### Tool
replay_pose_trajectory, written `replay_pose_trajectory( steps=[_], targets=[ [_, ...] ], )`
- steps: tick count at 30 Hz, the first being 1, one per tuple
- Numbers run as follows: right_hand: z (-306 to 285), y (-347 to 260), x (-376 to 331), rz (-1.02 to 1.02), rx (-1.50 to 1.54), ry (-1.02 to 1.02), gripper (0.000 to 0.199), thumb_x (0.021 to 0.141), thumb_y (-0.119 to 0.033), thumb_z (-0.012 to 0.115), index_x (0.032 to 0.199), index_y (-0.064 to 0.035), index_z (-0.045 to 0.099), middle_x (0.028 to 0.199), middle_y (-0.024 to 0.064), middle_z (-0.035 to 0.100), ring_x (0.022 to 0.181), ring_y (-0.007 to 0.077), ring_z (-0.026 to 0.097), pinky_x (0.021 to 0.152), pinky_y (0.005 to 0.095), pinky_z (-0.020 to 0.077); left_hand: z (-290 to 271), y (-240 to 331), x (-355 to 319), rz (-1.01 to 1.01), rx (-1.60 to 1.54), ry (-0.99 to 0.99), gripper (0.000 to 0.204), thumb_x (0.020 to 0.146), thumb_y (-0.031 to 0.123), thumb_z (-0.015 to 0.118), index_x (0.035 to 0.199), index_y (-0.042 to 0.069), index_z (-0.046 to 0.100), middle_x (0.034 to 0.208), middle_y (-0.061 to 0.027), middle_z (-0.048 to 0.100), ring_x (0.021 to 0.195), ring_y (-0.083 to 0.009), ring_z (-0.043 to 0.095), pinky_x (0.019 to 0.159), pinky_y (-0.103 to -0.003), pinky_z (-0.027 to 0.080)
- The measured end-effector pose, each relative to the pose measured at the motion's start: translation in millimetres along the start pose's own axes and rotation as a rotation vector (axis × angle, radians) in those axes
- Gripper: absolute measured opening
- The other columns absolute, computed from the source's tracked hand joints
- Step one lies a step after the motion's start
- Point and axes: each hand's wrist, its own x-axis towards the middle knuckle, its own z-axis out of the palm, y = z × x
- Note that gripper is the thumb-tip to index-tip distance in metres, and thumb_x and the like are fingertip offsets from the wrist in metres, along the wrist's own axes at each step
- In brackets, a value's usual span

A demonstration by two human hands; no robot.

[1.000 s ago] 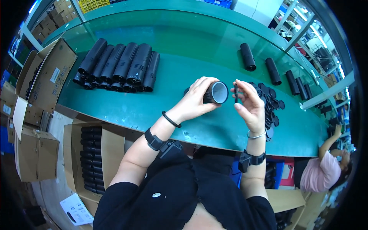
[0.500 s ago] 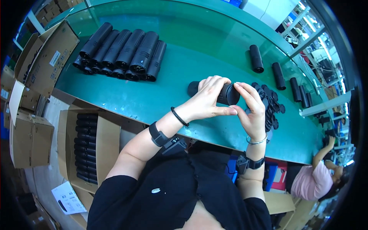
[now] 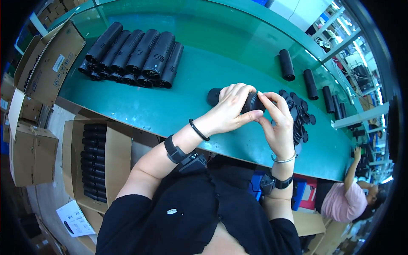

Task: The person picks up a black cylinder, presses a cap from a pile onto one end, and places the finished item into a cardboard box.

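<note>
My left hand [image 3: 233, 106] is wrapped over the middle of a black cylinder [image 3: 213, 97] held above the green bench, its far-left end showing past my fingers. At the cylinder's other end, a round black cap [image 3: 253, 103] is pinched by the fingertips and thumb of my right hand [image 3: 278, 121]. My left thumb reaches across to the same end. Whether the cap sits fully on the cylinder, I cannot tell. Just right of my right hand lies a heap of black round caps [image 3: 299, 112].
Stacked black cylinders [image 3: 136, 55] lie at the bench's far left. Several single cylinders [image 3: 287, 65] lie along the right side. An open carton of cylinders [image 3: 94, 161] stands below the bench edge at left; another carton [image 3: 55, 63] is beyond. A co-worker [image 3: 346, 199] sits at right.
My left thumb has moved up on the capped end, and my right fingers have shifted slightly around it. The co-worker's arm has reached farther along the bench.
</note>
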Motion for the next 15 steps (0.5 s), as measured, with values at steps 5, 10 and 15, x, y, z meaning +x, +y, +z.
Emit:
replay_pose_trajectory(
  steps=[5,10,15],
  targets=[
    [2.3,-1.1,0.6,0.011,0.057,-0.004,0.053,0.074,0.004,0.073,0.125,-0.0033,0.062,0.120,0.0147,0.054,0.106,0.0283,0.059,0.088,0.0354,0.0521,-3.8,1.2,0.1,-0.027,-0.033,-0.019,0.057,0.092,0.047,0.061,0.126,0.003,0.047,0.120,-0.0176,0.050,0.117,-0.0351,0.046,0.102,-0.045,0.033],
    [1.6,-1.8,2.3,0.011,0.006,-0.028,0.052,0.074,0.004,0.074,0.124,-0.0022,0.062,0.118,0.0150,0.054,0.106,0.0285,0.059,0.088,0.0351,0.0524,-5.6,3.6,1.7,-0.040,-0.029,-0.021,0.053,0.093,0.042,0.060,0.126,0.002,0.047,0.120,-0.0177,0.050,0.117,-0.0351,0.047,0.102,-0.045,0.033],
    [-0.4,-6.8,3.4,0.024,-0.066,-0.030,0.056,0.071,0.010,0.071,0.125,-0.0025,0.063,0.116,0.0135,0.056,0.102,0.0259,0.060,0.085,0.0328,0.0515,-5.6,4.6,2.4,-0.050,-0.031,-0.028,0.053,0.093,0.041,0.060,0.126,0.002,0.047,0.121,-0.0181,0.050,0.117,-0.0352,0.046,0.103,-0.045,0.033]
  ],
)
